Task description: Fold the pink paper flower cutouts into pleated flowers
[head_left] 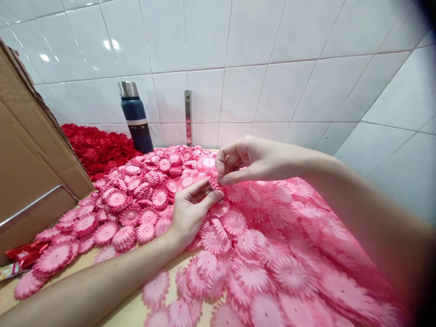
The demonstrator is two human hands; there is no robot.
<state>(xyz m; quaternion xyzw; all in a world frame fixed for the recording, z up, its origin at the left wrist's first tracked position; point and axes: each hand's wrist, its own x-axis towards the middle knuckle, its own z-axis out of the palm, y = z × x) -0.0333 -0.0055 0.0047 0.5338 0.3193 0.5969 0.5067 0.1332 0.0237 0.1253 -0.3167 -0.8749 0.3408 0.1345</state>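
My left hand point(193, 209) is closed in a pinch, thumb against fingers, with a pink petal piece point(214, 182) between its fingertips. Just above and to the right, the thumb and forefinger of my right hand point(240, 160) pinch at that same petal piece's upper edge. Both hands hover over a wide heap of pink fabric-like flower discs point(259, 277) with fringed edges and small center holes. On the left side, many discs are curled into cupped flowers point(116, 200); to the right they lie flatter in loose stacks.
A dark blue bottle point(138, 120) with a steel cap stands against the tiled wall point(259, 32). Red petals point(98, 147) are piled beside it. At the left are a cardboard box point(37, 136) and a red packet point(25, 255). A metal bracket point(188, 118) is fixed to the wall.
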